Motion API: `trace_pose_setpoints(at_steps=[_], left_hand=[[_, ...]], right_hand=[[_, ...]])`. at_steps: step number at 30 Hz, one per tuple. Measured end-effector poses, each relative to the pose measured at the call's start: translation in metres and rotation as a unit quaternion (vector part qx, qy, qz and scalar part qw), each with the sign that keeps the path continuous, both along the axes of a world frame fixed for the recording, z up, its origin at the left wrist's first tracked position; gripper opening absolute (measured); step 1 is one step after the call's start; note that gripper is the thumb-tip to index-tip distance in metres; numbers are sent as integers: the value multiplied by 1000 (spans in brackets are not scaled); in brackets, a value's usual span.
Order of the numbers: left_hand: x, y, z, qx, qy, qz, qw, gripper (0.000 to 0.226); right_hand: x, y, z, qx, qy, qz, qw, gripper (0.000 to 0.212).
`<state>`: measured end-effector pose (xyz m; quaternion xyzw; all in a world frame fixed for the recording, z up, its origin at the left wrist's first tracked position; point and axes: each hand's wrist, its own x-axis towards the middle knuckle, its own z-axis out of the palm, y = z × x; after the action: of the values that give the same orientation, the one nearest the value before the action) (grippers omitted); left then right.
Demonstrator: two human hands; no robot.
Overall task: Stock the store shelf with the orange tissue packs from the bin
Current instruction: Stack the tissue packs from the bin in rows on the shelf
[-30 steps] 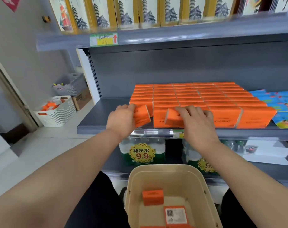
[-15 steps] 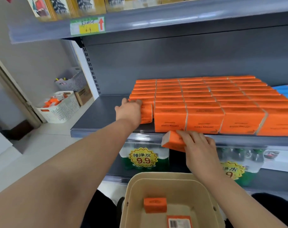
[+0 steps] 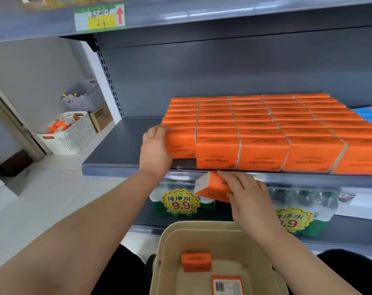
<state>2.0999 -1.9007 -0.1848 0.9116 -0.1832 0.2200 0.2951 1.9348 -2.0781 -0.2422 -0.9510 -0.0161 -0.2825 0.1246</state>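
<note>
Several rows of orange tissue packs fill the grey shelf. My left hand grips the left end of the front pack in the leftmost column, which sits on the shelf against its neighbours. Just below the shelf's front edge, my right hand holds another orange pack, tilted, with its white end facing left. The cream bin stands below, with one orange pack upright inside and a second lying label up.
Bottled water packs with yellow 9.9 tags sit on the lower shelf. Blue packs lie to the right of the orange ones. On the floor at left stand a white basket, a cardboard box and a grey basket.
My left hand has set its pack into the leftmost column on the shelf. My right hand has drawn its pack down from the shelf front to below the edge.
</note>
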Motion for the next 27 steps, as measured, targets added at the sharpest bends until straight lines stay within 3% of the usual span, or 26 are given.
trace_pose_setpoints(at_steps=[3,7,11,15,27], left_hand=[[-29,28,-20,-32,-23,5,999,60],[-47,64,-47,27,-40,-5,999,54],[-48,78,-44,32,-26,29,999,53],[-53,81,-45,-13,30,62,998,55],[-42,72,-54,21,134,42,990,74]], right_hand=[[-3,11,4,-24,3,16,1000,71],[13,41,28,-41,-15,26,999,70],[47,78,65,-57,-29,11,998,71],[89,97,88,-72,-10,19,997,69],[145,96,71,-114,90,4,989,67]])
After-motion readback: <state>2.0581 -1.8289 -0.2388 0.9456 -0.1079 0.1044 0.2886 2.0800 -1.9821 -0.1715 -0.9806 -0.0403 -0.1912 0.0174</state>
